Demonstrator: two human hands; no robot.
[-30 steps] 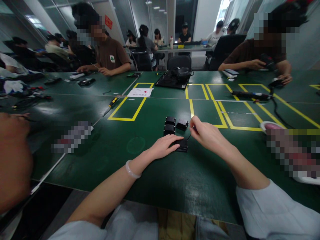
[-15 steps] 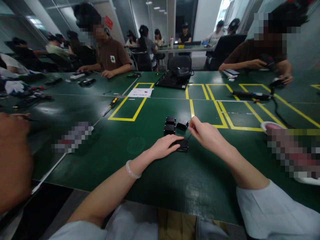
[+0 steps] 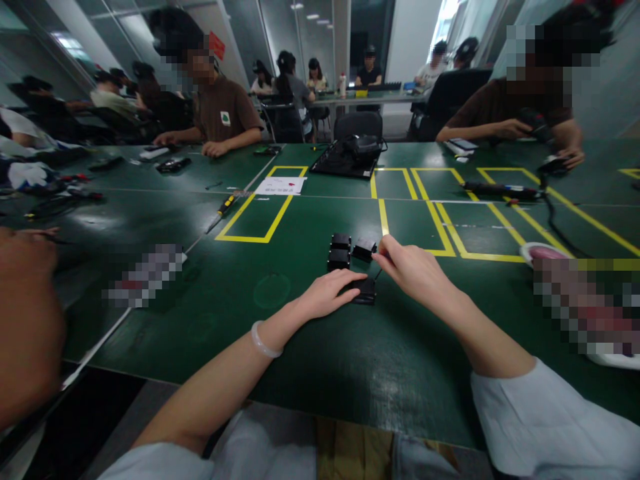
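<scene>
On the green table, my left hand (image 3: 330, 292) is closed on a small black block (image 3: 366, 293), thumb and fingers along its left side. My right hand (image 3: 403, 263) pinches a thin dark tool (image 3: 378, 274) whose lower end meets the right side of that block. Just beyond my left fingers, two black blocks (image 3: 340, 251) stand one behind the other. Another black block (image 3: 365, 249), lying at a slant, is beside them, close to my right fingertips. What the tool's tip touches is too small to tell.
A yellow-black screwdriver (image 3: 227, 204) and a white paper (image 3: 281, 185) lie to the left beyond my hands. A black tray (image 3: 336, 162) is farther back. A white-rimmed dish (image 3: 531, 251) stands at the right. A person's hand (image 3: 27, 320) is at the left edge.
My right hand and the thin tool have shifted very slightly to the left. My left hand keeps its place on the block.
</scene>
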